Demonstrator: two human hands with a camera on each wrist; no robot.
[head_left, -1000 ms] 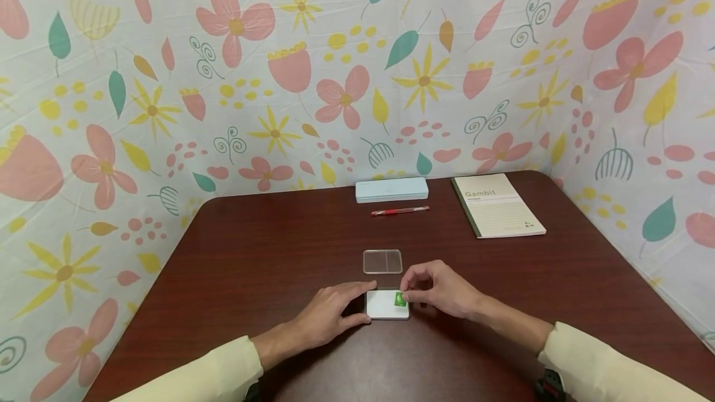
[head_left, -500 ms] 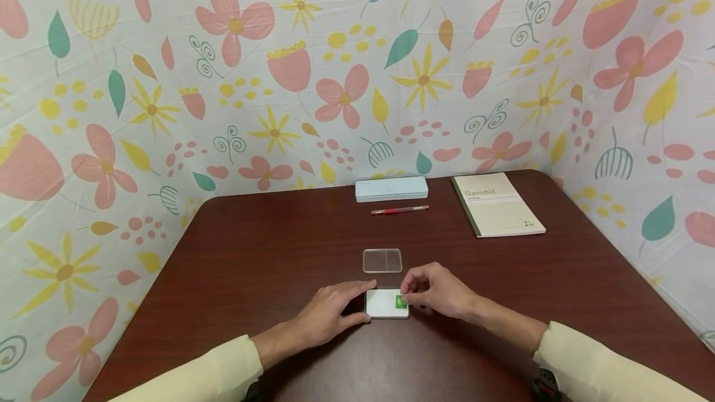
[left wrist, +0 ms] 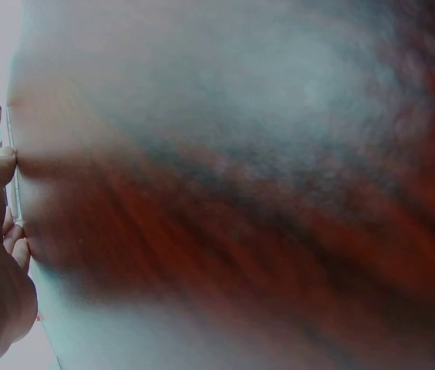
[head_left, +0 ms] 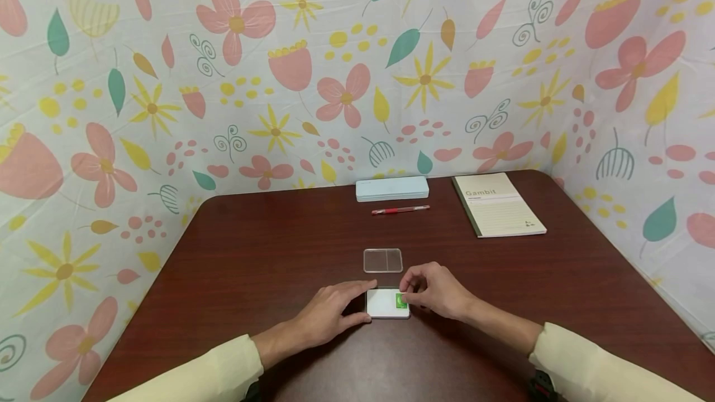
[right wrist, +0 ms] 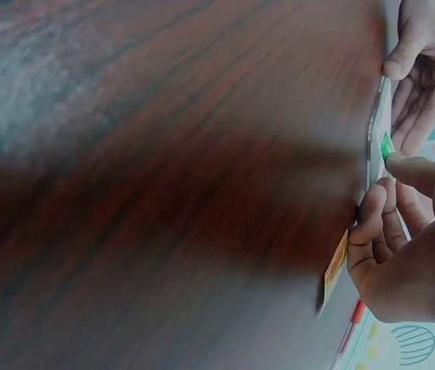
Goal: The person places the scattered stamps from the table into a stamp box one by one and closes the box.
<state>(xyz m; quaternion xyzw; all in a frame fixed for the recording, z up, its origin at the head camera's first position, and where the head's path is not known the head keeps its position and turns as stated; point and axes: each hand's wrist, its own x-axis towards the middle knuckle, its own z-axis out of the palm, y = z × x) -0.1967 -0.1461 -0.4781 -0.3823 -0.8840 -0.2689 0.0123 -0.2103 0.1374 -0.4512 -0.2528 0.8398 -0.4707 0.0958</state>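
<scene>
In the head view a flat rectangular case [head_left: 381,304] with a white surface lies on the table near its front. My left hand [head_left: 329,315] holds it at its left end, with the thumb at the near edge and the forefinger at the far edge. My right hand [head_left: 438,290] pinches a small green square, like a sticker [head_left: 401,301], over the right part of the white surface. Whether the square lies fully flat cannot be told. In the right wrist view a thin yellow-orange piece [right wrist: 335,266] shows beside the right hand's curled fingers; its kind is unclear.
Just beyond the case lies a clear rectangular lid or tray [head_left: 382,260] with a dividing line. Farther back are a red pen [head_left: 400,209], a pale blue pencil case [head_left: 392,188] and a notebook [head_left: 499,205]. A floral curtain [head_left: 346,98] stands behind the table [head_left: 268,241].
The green square has moved slightly toward the near side and right, and sits straighter on the white surface. My right hand shifted very little; my left hand has kept its place.
</scene>
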